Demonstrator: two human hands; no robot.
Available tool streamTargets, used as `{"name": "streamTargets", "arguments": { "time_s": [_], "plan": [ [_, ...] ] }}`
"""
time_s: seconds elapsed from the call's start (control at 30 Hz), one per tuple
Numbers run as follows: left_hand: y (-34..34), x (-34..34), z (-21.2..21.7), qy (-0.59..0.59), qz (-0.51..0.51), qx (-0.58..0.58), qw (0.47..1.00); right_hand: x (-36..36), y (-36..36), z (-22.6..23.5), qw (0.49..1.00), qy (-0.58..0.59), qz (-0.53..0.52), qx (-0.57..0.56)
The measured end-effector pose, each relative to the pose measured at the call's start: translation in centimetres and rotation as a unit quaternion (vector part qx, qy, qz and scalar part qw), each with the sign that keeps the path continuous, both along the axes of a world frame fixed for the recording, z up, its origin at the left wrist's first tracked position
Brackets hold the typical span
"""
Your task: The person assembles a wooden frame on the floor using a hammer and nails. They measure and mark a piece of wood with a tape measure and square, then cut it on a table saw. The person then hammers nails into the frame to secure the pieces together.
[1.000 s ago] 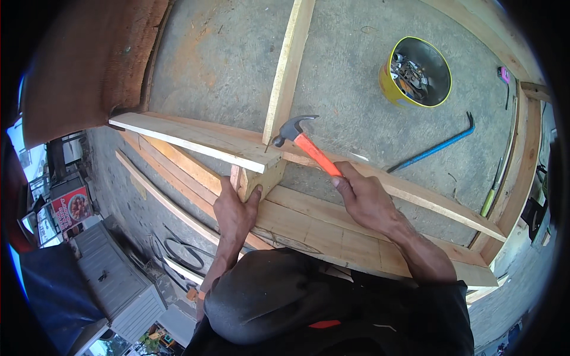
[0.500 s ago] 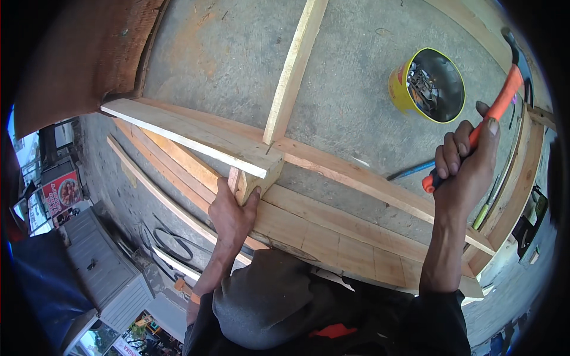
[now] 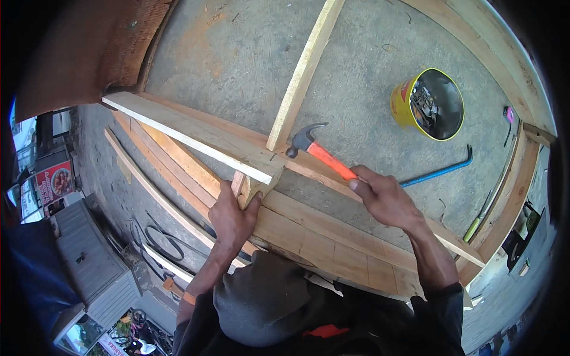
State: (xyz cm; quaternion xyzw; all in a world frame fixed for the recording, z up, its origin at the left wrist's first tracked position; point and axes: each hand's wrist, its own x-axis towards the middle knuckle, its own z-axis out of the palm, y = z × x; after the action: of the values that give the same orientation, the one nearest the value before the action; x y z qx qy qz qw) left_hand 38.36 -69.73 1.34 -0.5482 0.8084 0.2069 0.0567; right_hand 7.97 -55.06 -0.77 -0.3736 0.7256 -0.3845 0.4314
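Right hand (image 3: 386,199) swung down, hammer (image 3: 317,151) back at joint

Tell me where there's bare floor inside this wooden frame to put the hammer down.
Free: the concrete left of the upright batten, up to the brown wall, and the patch between batten and yellow can. Crowded: right of the can by the blue pry bar, and the joint where the left hand grips the block and the right hand holds the hammer.
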Motion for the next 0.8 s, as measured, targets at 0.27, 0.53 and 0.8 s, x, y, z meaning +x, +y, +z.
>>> {"name": "streamTargets", "arguments": {
  "time_s": [0.27,0.53,0.8],
  "plan": [
    [-1.0,-0.7,-0.4,-0.003,0.007,-0.018,1.0,1.2,-1.5,1.0,0.977,-0.108,-0.179,-0.045],
    [-0.1,0.2,-0.3,-0.014,0.031,0.006,0.999,3.3,-2.6,2.7,0.896,-0.199,-0.393,-0.051],
    [0.0,0.0,0.1,-0.015,0.026,0.026,0.999,1.7,-2.5,3.1,0.857,-0.254,-0.44,-0.085]
  ]
}}
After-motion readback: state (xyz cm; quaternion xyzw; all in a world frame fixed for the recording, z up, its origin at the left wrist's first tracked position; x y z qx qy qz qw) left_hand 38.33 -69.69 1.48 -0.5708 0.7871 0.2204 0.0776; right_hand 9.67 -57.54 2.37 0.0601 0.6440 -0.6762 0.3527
